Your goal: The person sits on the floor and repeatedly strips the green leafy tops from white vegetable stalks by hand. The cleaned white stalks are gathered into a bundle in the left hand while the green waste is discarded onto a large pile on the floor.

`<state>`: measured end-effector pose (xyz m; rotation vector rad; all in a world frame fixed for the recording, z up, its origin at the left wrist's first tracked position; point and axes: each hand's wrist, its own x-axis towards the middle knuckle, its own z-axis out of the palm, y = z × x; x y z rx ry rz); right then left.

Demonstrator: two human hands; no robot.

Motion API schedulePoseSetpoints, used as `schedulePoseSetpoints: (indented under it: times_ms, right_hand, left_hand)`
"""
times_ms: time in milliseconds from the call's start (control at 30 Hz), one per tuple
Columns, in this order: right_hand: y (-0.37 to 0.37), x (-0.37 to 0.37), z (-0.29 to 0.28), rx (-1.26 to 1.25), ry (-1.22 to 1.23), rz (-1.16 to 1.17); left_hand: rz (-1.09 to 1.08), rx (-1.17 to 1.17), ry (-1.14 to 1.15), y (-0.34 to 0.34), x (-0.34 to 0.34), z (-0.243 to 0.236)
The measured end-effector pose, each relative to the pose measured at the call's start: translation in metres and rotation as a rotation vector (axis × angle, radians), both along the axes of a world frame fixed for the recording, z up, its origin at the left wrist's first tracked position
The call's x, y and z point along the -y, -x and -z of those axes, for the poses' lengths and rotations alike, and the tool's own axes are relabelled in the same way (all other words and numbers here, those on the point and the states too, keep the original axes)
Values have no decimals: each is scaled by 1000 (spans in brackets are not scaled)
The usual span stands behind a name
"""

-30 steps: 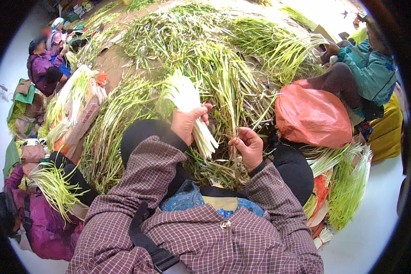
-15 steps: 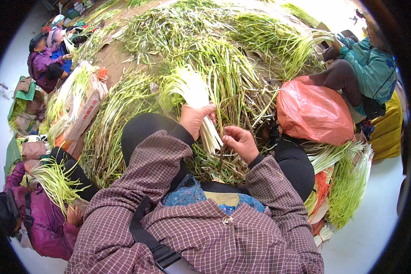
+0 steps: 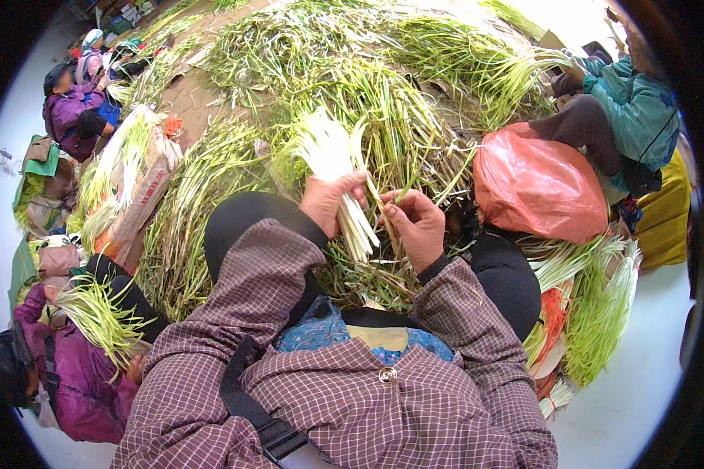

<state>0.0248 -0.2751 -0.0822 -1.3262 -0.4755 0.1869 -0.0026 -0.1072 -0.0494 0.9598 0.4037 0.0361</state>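
My left hand (image 3: pixel 328 205) is wrapped round a fanned bunch of chive-like stalks (image 3: pixel 326 150), white along the shafts and yellow-green toward the far tips. The lower ends of the bunch point down between my knees. Close on its right, my right hand (image 3: pixel 419 228) pinches a thin yellow-green leaf (image 3: pixel 397 195) between thumb and forefinger, beside a single stalk that stands apart from the bunch. Under and beyond both hands spreads a large heap of long green and withered leaves (image 3: pixel 391 117).
An orange plastic bag (image 3: pixel 536 184) lies right of my knee, with sorted stalks (image 3: pixel 602 313) below it. At the left, a printed sack (image 3: pixel 145 191) carries more stalks. Co-workers sit close by: one in purple (image 3: pixel 82 379), one in teal (image 3: pixel 633 117), others at the far left.
My right hand has moved slightly up and turned, now pinching a yellow-green leaf. One stalk has separated to the right of the bunch. My left hand keeps its hold.
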Motion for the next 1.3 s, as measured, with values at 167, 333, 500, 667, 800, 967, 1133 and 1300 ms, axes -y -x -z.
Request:
schedulePoseSetpoints:
  times_ms: [167, 333, 500, 667, 800, 967, 1133, 1300]
  right_hand:
    - [10, 27, -19, 575, 128, -183]
    - [26, 45, 13, 784, 489, -432]
    - [15, 27, -21, -99, 96, -92]
    - [3, 7, -9, -77, 268, -233]
    - [8, 7, 8, -128, 206, -206]
    - [8, 10, 9, -144, 131, -88]
    - [0, 8, 2, 35, 181, -89]
    - [-2, 13, 14, -39, 253, -61]
  left_hand:
    - [-4, 49, -28, 0, -18, -8]
    - [-120, 82, -5, -5, -24, -24]
    - [-82, 90, -40, -2, -17, -16]
    - [98, 35, -105, 1, -7, -5]
    - [73, 5, -119, 2, -4, -2]
    - [115, -1, -248, 1, -1, -1]
    - [185, -36, -263, 2, 6, 16]
    - [154, -52, -328, 4, 2, 19]
